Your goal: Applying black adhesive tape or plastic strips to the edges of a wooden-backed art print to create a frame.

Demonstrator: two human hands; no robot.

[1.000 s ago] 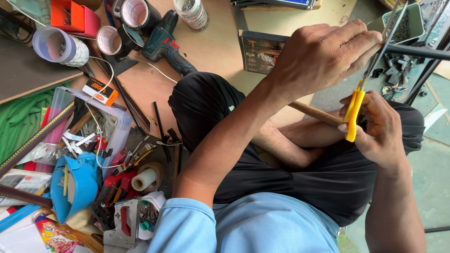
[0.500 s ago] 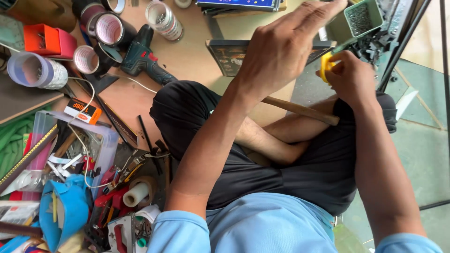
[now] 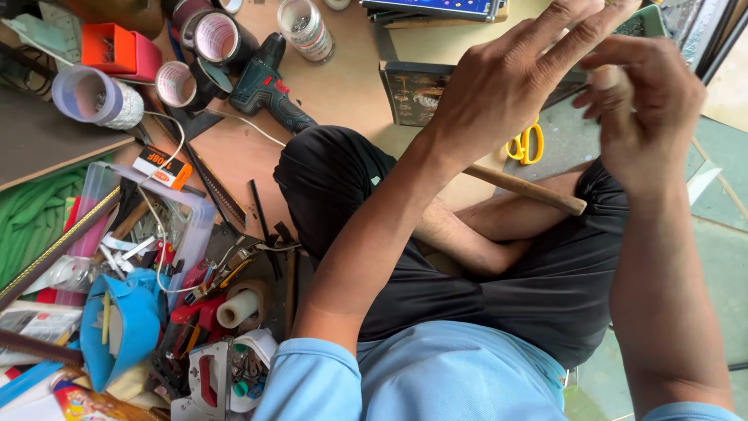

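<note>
Both hands raised over the lap of a person sitting cross-legged on a cluttered workshop floor.

The left hand (image 3: 506, 86) is spread wide, fingers fanned and holding nothing; the right hand (image 3: 643, 113) is curled, fingertips pinching a small pale piece (image 3: 608, 76) too blurred to identify. Yellow-handled scissors (image 3: 527, 144) lie free on the green tiled floor (image 3: 725, 203) just beyond the left wrist, and a wooden stick (image 3: 526, 189) rests across the knee. A brown board (image 3: 351, 86) carries a dark green cordless drill (image 3: 269, 86), rolls of tape (image 3: 214, 39), a clear jar (image 3: 305, 30) and a red box (image 3: 121, 51). To the left, a clear plastic tray (image 3: 191, 234) holds mixed tools beside a blue cap (image 3: 121, 327) and a stapler (image 3: 206, 382).
</note>
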